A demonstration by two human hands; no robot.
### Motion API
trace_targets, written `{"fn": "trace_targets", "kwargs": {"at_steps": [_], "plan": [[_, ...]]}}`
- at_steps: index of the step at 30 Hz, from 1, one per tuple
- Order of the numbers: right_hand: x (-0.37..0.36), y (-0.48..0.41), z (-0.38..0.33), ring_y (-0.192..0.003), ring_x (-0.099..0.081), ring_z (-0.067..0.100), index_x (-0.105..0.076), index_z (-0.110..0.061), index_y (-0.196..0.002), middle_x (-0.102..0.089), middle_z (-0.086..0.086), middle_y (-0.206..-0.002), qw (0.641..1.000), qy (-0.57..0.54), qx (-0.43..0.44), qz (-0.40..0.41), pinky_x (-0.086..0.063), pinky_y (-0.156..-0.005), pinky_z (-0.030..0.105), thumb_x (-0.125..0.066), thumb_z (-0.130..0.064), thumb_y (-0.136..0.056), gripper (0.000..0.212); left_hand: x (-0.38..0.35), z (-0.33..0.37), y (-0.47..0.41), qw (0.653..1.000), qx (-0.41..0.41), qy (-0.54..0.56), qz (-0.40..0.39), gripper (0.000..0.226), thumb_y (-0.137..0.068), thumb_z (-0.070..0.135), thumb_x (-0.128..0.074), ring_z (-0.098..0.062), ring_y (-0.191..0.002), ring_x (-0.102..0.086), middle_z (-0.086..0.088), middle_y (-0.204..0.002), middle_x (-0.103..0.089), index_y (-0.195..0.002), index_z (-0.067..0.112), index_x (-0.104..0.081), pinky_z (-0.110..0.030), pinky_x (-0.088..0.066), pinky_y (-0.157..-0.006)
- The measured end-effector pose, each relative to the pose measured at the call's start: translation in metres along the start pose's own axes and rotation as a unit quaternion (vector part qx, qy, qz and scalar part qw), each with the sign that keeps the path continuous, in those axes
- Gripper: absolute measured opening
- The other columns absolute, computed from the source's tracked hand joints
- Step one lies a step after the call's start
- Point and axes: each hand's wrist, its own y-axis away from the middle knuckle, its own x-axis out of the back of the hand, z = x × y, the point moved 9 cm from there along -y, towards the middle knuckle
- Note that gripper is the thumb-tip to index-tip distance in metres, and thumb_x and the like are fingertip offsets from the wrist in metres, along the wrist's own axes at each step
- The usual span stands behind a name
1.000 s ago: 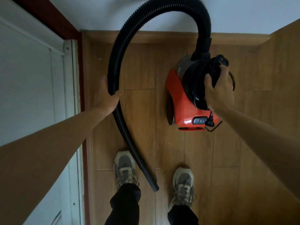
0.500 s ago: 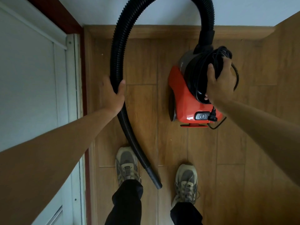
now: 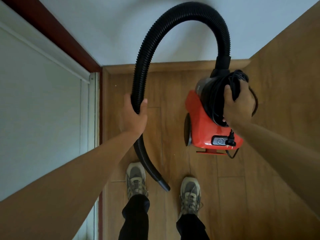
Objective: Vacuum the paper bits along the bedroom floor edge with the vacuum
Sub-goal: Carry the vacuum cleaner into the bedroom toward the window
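Vacuum point(image 3: 199, 122) is held up over the wood floor point(image 3: 173, 94) near the corner. We judge the red body rigid, compact and fairly weighty, best carried from the top. Our right hand point(image 3: 239, 106) has its fingers wrapped round that top and the coiled cord point(image 3: 213, 101). The hose point(image 3: 141, 70) looks ribbed, light and floppy. Our left hand point(image 3: 134, 118) has its fingers curled round it mid-length, and the nozzle point(image 3: 162, 184) dangles between our shoes point(image 3: 136, 179).

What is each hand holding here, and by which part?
The left hand grips the black hose partway along its ribbed length, well above the nozzle. The right hand grips the red vacuum at its top, over the wound black cord.
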Motion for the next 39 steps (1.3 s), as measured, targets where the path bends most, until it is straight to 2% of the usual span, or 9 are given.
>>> {"fn": "trace_targets", "kwargs": {"at_steps": [6,11,14,19,22,27,31,36,39], "plan": [[0.100,0.007,-0.015,-0.117,-0.053,0.026,-0.044,-0.013,-0.138,-0.059,0.010,-0.126,0.998,0.005,-0.043,0.040,-0.038,-0.089,0.030,-0.047,-0.035,-0.103,0.042,-0.013,0.092,0.015,0.997,-0.051,-0.003,-0.054,0.020,-0.100,0.037,-0.054,-0.009,-0.061,-0.056,0.002,-0.083,-0.058,-0.111,0.022,-0.048,-0.018,-0.047,-0.050],[0.181,0.016,-0.025,-0.125,-0.051,0.032,-0.040,-0.015,-0.144,-0.057,0.012,-0.133,0.993,0.004,-0.076,0.093,-0.041,-0.100,0.040,-0.047,-0.036,-0.103,0.047,-0.030,0.169,0.013,0.990,-0.098,-0.032,-0.100,0.021,-0.100,0.036,-0.054,-0.012,-0.059,-0.055,0.002,-0.077,-0.056,-0.109,0.018,-0.050,-0.017,-0.046,-0.050],[0.234,0.024,-0.029,-0.126,-0.049,0.033,-0.038,-0.017,-0.145,-0.056,0.013,-0.134,0.986,-0.003,-0.105,0.130,-0.041,-0.100,0.044,-0.047,-0.037,-0.102,0.048,-0.044,0.226,0.014,0.976,-0.150,-0.075,-0.140,0.027,-0.099,0.042,-0.053,-0.019,-0.056,-0.057,0.002,-0.072,-0.055,-0.106,0.017,-0.047,-0.032,-0.051,-0.050],[0.326,0.044,-0.051,-0.107,-0.058,0.035,-0.038,-0.020,-0.140,-0.058,0.014,-0.118,0.973,0.001,-0.135,0.186,-0.053,-0.086,0.047,-0.048,-0.040,-0.101,0.044,-0.064,0.333,0.027,0.957,-0.213,-0.102,-0.171,0.028,-0.099,0.045,-0.052,-0.015,-0.059,-0.058,0.002,-0.072,-0.058,-0.103,0.019,-0.042,-0.028,-0.043,-0.050],[0.387,0.060,-0.069,-0.084,-0.063,0.033,-0.037,-0.026,-0.131,-0.059,0.010,-0.102,0.965,0.009,-0.145,0.218,-0.059,-0.066,0.052,-0.048,-0.044,-0.099,0.039,-0.070,0.405,0.043,0.947,-0.241,-0.092,-0.193,0.031,-0.099,0.045,-0.051,-0.012,-0.065,-0.057,-0.001,-0.086,-0.061,-0.111,0.017,-0.045,-0.018,-0.036,-0.051],[0.496,0.100,-0.103,-0.067,-0.064,0.029,-0.037,-0.023,-0.124,-0.063,0.013,-0.088,0.942,-0.001,-0.170,0.291,-0.056,-0.053,0.041,-0.050,-0.040,-0.100,0.033,-0.070,0.530,0.086,0.921,-0.305,-0.079,-0.228,0.029,-0.099,0.048,-0.049,-0.021,-0.072,-0.063,0.001,-0.086,-0.062,-0.111,0.022,-0.043,-0.025,-0.040,-0.052],[0.589,0.149,-0.133,-0.062,-0.065,0.027,-0.038,-0.021,-0.121,-0.061,0.009,-0.082,0.916,-0.024,-0.191,0.352,-0.058,-0.051,0.046,-0.051,-0.038,-0.100,0.030,-0.063,0.631,0.155,0.889,-0.373,-0.066,-0.256,0.032,-0.100,0.044,-0.050,-0.009,-0.060,-0.058,0.001,-0.087,-0.062,-0.116,0.018,-0.044,-0.020,-0.036,-0.047],[0.705,0.224,-0.160,-0.067,-0.065,0.027,-0.038,-0.020,-0.121,-0.058,0.007,-0.088,0.879,-0.049,-0.217,0.423,-0.058,-0.046,0.042,-0.051,-0.037,-0.100,0.030,-0.064,0.741,0.266,0.836,-0.441,-0.018,-0.325,0.024,-0.099,0.043,-0.052,-0.014,-0.063,-0.063,0.000,-0.085,-0.062,-0.112,0.023,-0.046,-0.016,-0.042,-0.045],[0.767,0.277,-0.167,-0.063,-0.064,0.030,-0.038,-0.018,-0.121,-0.057,0.009,-0.088,0.851,-0.040,-0.228,0.472,-0.049,-0.032,0.030,-0.050,-0.036,-0.100,0.030,-0.072,0.791,0.333,0.809,-0.453,0.011,-0.373,0.024,-0.100,0.039,-0.054,-0.013,-0.062,-0.061,-0.002,-0.084,-0.061,-0.112,0.019,-0.049,-0.012,-0.042,-0.043]]}}
